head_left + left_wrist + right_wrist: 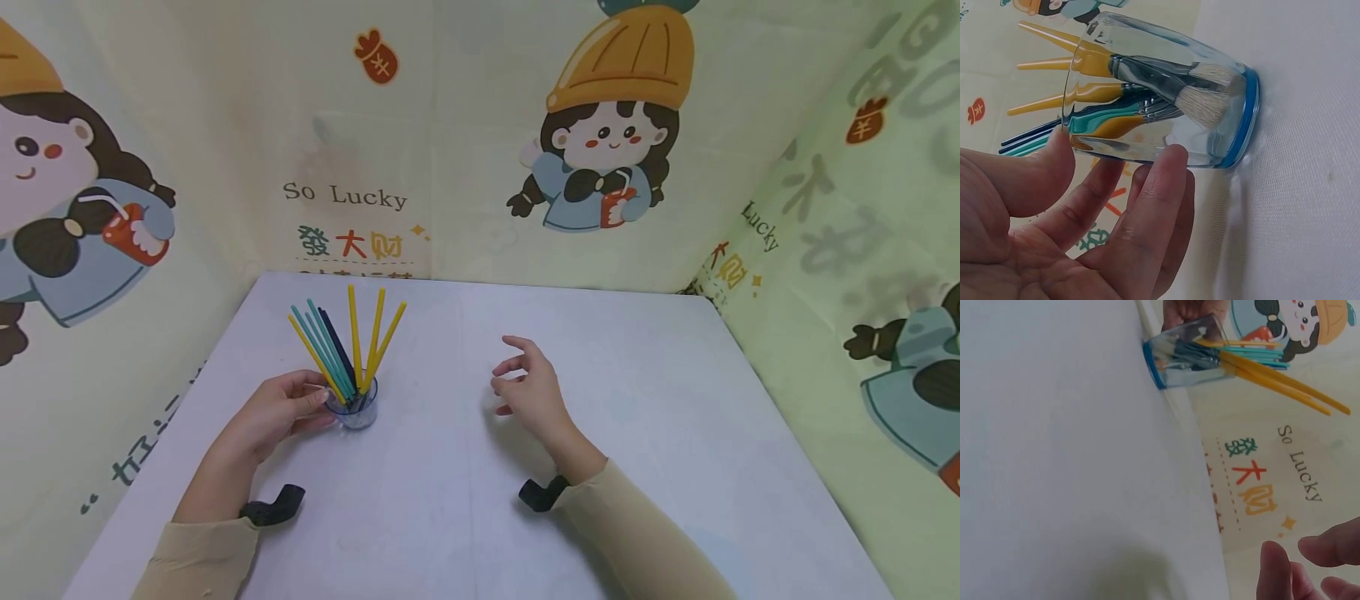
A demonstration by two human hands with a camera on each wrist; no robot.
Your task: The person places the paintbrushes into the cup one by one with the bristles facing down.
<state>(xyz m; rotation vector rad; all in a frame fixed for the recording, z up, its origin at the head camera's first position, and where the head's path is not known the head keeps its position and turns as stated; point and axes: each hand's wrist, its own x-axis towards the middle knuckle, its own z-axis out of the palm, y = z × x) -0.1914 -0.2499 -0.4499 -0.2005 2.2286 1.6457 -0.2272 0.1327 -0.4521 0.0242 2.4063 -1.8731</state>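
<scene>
A clear glass cup (358, 414) with a blue base stands upright on the left part of the table. Several paintbrushes (1204, 100) lean in it, bristles down, with yellow, teal and dark blue handles pointing up. At the cup's left side is my left hand (287, 407), thumb tip right at the rim and fingers spread along the glass without wrapping round it. Farther right, my right hand (531, 387) hovers over the table with loosely bent fingers and nothing in them. Its thumb and fingertips (1274, 562) show apart at the lower right of the right wrist view.
The white table (465, 517) reaches back to a printed cloth (465, 150) that hangs behind it and along both sides. A black curved piece (277, 507) sits at the left wrist and a similar black piece (542, 495) at the right.
</scene>
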